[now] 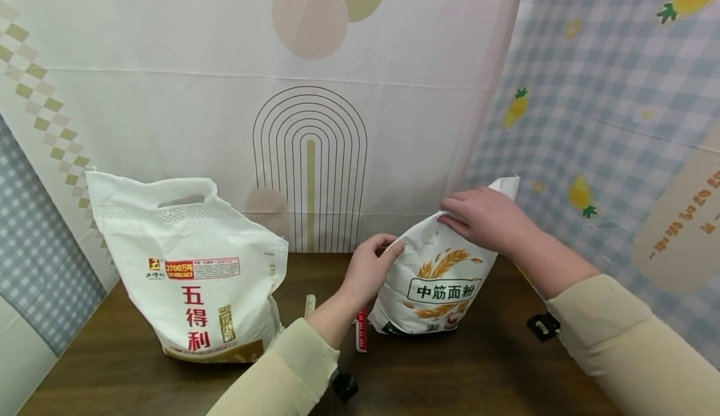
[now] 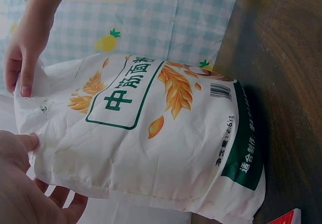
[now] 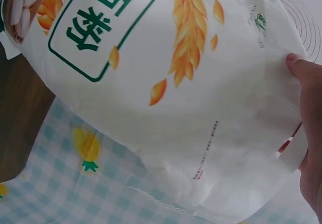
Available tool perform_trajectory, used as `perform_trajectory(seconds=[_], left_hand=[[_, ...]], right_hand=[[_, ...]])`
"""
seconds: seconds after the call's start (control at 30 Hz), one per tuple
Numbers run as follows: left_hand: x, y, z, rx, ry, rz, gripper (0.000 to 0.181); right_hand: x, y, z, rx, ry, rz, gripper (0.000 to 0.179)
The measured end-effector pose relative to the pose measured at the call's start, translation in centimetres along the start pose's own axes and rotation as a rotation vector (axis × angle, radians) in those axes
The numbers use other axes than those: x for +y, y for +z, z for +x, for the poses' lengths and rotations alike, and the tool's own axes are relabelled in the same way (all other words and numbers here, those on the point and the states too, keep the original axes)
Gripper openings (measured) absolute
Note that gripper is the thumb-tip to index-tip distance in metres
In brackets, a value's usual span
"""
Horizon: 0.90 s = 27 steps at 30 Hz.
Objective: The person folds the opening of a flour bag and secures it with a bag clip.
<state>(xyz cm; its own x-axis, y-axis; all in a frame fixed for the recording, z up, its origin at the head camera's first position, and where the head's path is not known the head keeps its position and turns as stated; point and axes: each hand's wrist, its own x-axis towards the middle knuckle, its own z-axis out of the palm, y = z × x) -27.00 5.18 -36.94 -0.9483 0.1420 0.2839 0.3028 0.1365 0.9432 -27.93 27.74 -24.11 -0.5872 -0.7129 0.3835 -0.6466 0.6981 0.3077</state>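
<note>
A white flour bag (image 1: 439, 263) with wheat-ear prints and a green-framed label stands on the table, leaning slightly to the right. My left hand (image 1: 368, 269) grips its upper left edge; in the left wrist view the thumb lies on the front and the fingers (image 2: 75, 206) curl behind. At the top edge, my right hand (image 1: 486, 216) holds the bag by its handle, thumb (image 3: 298, 65) on the printed face. Part of the handle slot shows under that hand in the right wrist view. The bag's rear is hidden.
A larger white flour bag (image 1: 197, 260) with red characters and a cut-out handle stands on the left of the brown table (image 1: 405, 375). Between the bags lie a red-and-white item (image 1: 361, 333) and a small beige piece (image 1: 310, 305), partly behind my left forearm. Printed cloth (image 1: 214, 122) hangs behind.
</note>
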Motion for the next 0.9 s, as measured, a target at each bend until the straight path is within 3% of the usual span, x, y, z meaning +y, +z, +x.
perform_trajectory(seconds=[0.23,0.57,0.9], left_hand=[[0.1,0.0,-0.1,0.004,0.005,0.008,0.021],[-0.2,-0.3,-0.2,0.002,0.006,0.017,0.023],[-0.3,-1.3,-0.9,-0.033,0.019,0.083,0.031]], right_hand=[[0.3,0.8,-0.3,0.085,-0.016,-0.006,0.013],[0.0,1.1,-0.2,0.099,-0.005,-0.017,0.014],[0.0,1.3,-0.5,0.138,-0.003,-0.024,0.013]])
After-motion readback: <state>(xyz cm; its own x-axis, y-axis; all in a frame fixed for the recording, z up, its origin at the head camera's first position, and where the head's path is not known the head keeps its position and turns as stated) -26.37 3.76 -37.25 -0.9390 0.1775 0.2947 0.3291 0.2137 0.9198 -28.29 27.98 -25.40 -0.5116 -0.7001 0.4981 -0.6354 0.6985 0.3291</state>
